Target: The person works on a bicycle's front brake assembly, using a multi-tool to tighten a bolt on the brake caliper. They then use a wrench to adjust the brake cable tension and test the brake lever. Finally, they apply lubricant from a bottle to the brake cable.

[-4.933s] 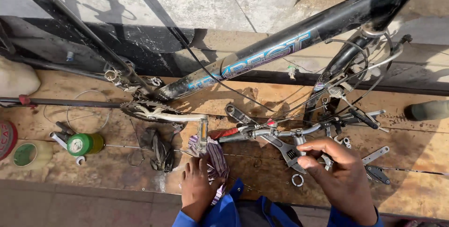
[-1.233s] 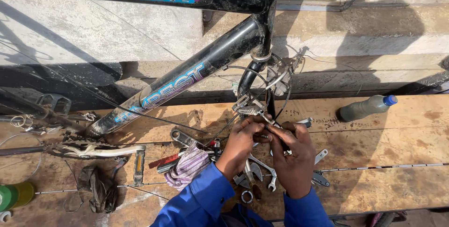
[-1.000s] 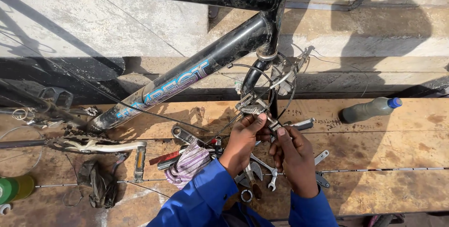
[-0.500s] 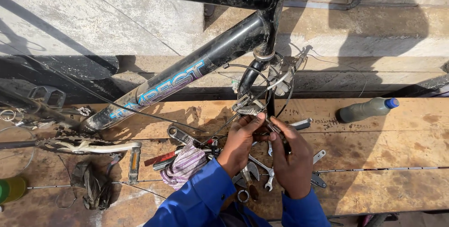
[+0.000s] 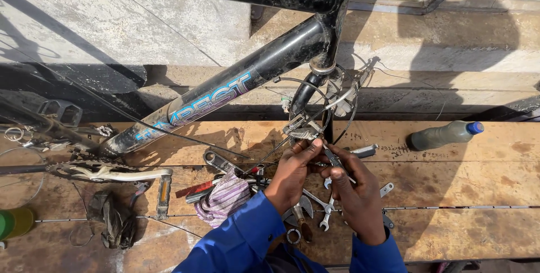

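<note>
A black bicycle frame [image 5: 225,90] stands upside-down style over wooden planks, its fork and brake arm [image 5: 302,128] near the middle. My left hand [image 5: 292,172] grips the brake arm's lower end where thin cables meet. My right hand [image 5: 354,191] holds a slim dark tool [image 5: 333,159] with its tip against the same brake part. Both sleeves are blue. Several spanners [image 5: 315,214] lie on the planks under my hands.
A striped rag [image 5: 224,197] and a red-handled tool [image 5: 194,187] lie left of my hands. A crank with pedal [image 5: 112,173] and a dark rag [image 5: 115,219] sit further left. A plastic bottle [image 5: 444,134] lies at right; a green container [image 5: 14,222] at the left edge.
Earlier my right hand picked among the spanners on the planks. Since then both hands have risen to the brake arm at the fork, and the right hand has brought the slim tool against it.
</note>
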